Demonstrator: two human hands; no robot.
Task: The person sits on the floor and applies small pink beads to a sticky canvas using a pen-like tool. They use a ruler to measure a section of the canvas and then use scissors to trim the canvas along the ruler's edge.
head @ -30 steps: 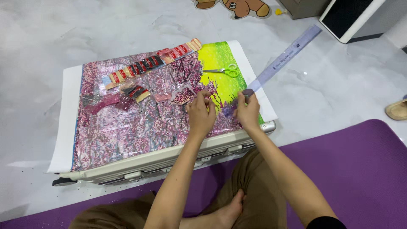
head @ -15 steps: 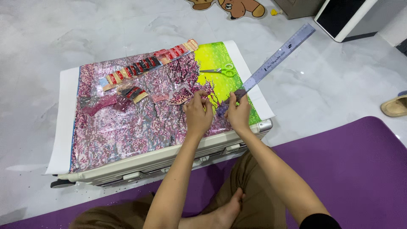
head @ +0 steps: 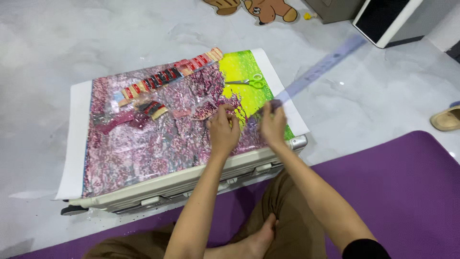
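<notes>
I note the floor (head: 120, 33) is pale grey marble-look tile with a gloss, and a purple mat (head: 407, 192) covers the near right portion, where the person sits with tan trousers and a bare foot in view. The working surface is a cream hard-shell suitcase (head: 191, 184) lying flat, latches facing the person. Spread over it is a canvas (head: 143, 144), mostly pink and sparkling, with a yellow-green patch at the far right corner and white margins overhanging at the left and right edges. On the canvas I record a strip of red and dark packets (head: 167, 76) along the far edge, and green-handled scissors (head: 249, 83) on the yellow-green patch. The right hand (head: 272, 125) is closed on the near end of a long translucent ruler (head: 321, 67), which runs diagonally up and right, clear of the suitcase, blurred. The left hand (head: 224, 130) rests on the canvas just beside the right, fingers curled; I cannot tell whether it pinches anything. At the far edge: a brown cartoon-bear cutout (head: 258, 7), a white-framed dark panel (head: 383, 19), and a tan shoe (head: 445, 120) at right.
</notes>
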